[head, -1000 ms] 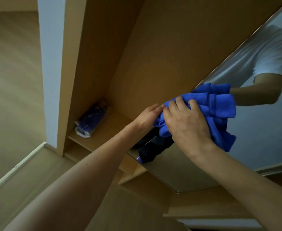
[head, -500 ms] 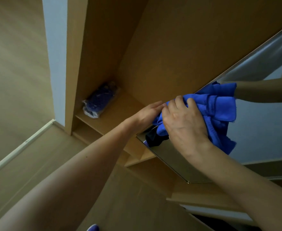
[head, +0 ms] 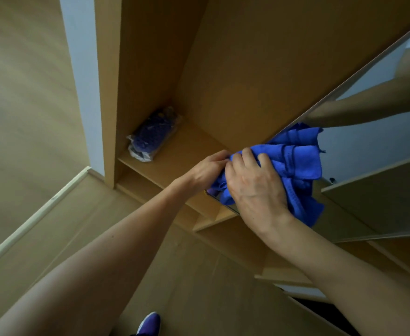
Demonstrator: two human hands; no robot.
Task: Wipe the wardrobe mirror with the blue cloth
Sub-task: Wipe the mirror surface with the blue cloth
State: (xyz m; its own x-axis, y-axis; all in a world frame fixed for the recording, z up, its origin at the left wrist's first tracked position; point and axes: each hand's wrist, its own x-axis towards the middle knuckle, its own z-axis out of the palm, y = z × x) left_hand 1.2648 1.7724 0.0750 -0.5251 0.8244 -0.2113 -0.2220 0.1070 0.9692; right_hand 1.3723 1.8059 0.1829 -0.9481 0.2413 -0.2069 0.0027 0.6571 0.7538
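The bunched blue cloth (head: 298,166) lies against the lower left part of the wardrobe mirror (head: 373,146), near its bottom corner. My right hand (head: 255,187) presses flat on the cloth with the fingers spread over it. My left hand (head: 206,170) is at the mirror's left edge, its fingertips on the cloth's left end; whether they pinch it is hidden by my right hand. The mirror reflects the cloth and my arm.
An open wooden wardrobe compartment (head: 223,69) lies left of the mirror. A plastic-wrapped blue bundle (head: 154,134) sits on its shelf (head: 175,161). Lower shelves step out below. Wooden floor and a white skirting strip (head: 36,209) are at left; a blue shoe (head: 149,323) shows at the bottom.
Both hands and the cloth have moved down the mirror toward its bottom corner, and my view has tilted downward, so the shoe now shows.
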